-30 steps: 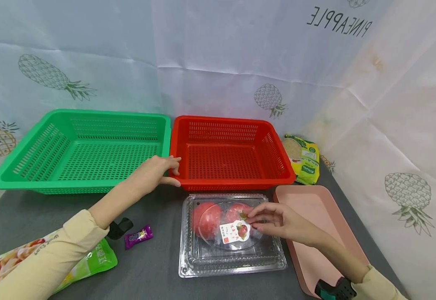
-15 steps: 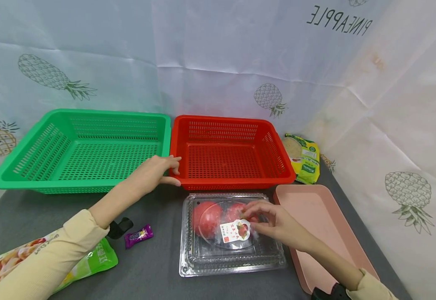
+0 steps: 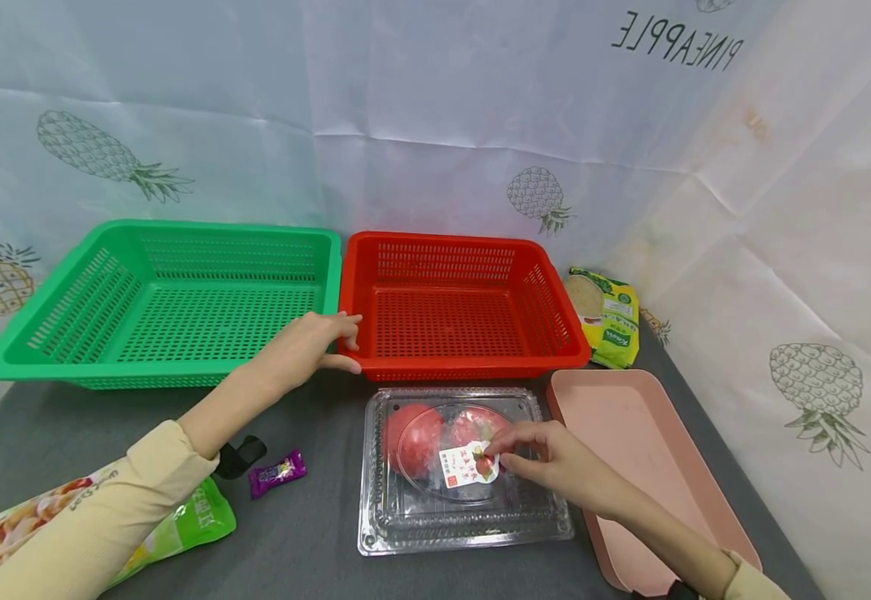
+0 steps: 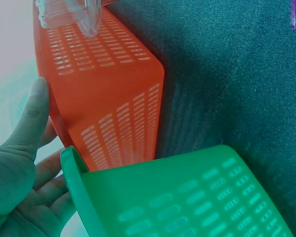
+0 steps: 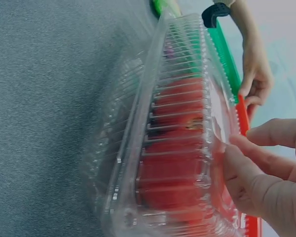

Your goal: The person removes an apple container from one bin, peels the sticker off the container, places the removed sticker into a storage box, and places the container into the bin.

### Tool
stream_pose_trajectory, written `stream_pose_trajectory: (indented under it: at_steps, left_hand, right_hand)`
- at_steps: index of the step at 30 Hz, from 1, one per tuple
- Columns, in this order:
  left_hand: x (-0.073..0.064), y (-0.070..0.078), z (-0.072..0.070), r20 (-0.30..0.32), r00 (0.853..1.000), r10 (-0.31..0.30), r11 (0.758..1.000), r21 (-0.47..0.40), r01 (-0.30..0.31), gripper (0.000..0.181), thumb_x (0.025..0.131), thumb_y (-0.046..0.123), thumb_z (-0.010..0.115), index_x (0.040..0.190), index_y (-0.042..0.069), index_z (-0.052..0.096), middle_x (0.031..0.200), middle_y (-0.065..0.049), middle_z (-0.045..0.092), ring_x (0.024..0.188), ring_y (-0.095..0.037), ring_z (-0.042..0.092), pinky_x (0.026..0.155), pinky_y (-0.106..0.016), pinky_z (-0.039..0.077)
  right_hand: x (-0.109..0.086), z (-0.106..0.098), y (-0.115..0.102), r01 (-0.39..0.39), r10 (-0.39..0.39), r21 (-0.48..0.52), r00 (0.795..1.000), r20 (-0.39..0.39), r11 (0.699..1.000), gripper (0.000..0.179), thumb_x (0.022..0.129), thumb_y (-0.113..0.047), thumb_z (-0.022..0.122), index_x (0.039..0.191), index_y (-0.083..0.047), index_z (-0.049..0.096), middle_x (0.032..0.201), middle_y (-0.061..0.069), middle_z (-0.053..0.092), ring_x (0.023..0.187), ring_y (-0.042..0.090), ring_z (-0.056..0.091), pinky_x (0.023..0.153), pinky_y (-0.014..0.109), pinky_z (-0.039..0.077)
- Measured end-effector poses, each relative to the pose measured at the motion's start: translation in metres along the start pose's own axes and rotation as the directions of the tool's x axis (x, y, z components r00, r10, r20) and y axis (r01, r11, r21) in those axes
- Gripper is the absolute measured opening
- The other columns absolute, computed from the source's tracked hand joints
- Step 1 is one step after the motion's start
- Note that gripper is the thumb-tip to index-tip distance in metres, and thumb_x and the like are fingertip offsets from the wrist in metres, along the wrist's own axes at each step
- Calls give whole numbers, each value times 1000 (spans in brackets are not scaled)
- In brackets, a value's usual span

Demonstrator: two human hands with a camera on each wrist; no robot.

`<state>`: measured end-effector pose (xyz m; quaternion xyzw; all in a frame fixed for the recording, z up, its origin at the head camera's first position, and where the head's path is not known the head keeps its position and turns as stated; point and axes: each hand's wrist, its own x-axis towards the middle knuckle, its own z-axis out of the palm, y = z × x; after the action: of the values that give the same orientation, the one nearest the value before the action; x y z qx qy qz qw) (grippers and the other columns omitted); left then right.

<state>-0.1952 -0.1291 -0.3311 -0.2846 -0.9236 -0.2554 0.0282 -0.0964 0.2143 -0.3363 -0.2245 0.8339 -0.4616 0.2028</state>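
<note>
A person's left hand [image 3: 309, 342] grips the near-left corner of a red basket [image 3: 473, 367]. The right hand [image 3: 555, 458], fingers bent, touches the label [image 3: 462, 467] on a clear container [image 3: 465, 531] just in front, on a grey table [image 3: 307, 554]; whether it pinches anything is unclear

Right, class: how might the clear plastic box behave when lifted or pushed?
The clear plastic box would probably flex under squeezing, given its thin-looking, ribbed walls. Lifted, it might dip toward its far side, where red fruits bunch. Pushed, it would likely slide rather than roll, lying flat.
</note>
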Motion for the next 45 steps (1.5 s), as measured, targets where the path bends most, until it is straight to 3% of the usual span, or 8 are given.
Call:
stream_pose_trajectory:
  at_steps: [8,17,23,29,37,45]
  left_hand:
    - [0,1,0,9,1000,-11,1000,-2,11,23,74,20,82,74,11,61,130,-24,56,125,-39,49,48,-26,29]
    - [1,0,0,-5,1000,7,1000,2,-7,24,73,18,82,74,10,59,127,-23,58,123,-38,51,48,-26,28]
    - [1,0,0,-1,1000,10,1000,6,-10,25,73,19,81,73,11,58,128,-23,57,122,-38,52,48,-26,26]
    - [2,0,0,3,1000,2,1000,15,-2,25,73,20,82,73,11,58,128,-23,57,122,-38,52,48,-26,28]
    - [2,0,-1,6,1000,5,1000,19,-5,24,72,21,82,73,11,60,129,-24,56,123,-39,50,48,-26,28]
    - [1,0,0,5,1000,4,1000,16,-4,24,73,18,82,73,10,59,128,-24,57,123,-39,51,48,-26,27]
  right_hand:
    - [-1,-1,-1,-51,51,-5,999,-16,999,18,94,-14,62,109,-8,71,108,4,68,104,19,58,81,27,49]
    - [-2,8,11,-25,44,171,993,-110,985,22,86,-7,71,105,4,69,104,16,67,85,11,68,72,24,53]
    - [-2,12,18,-57,103,304,985,-138,951,29,84,-6,72,108,10,66,107,12,66,86,11,67,72,23,53]
    - [-3,9,21,-36,100,419,986,-133,907,33,84,-3,71,110,15,61,103,5,69,86,10,68,73,24,53]
    - [-5,9,20,-42,118,435,982,-149,900,34,83,-2,72,110,15,62,106,6,68,91,14,69,75,25,53]
    - [-10,5,21,-39,123,457,980,-155,889,25,84,-2,72,108,6,67,105,3,67,91,14,68,76,25,52]
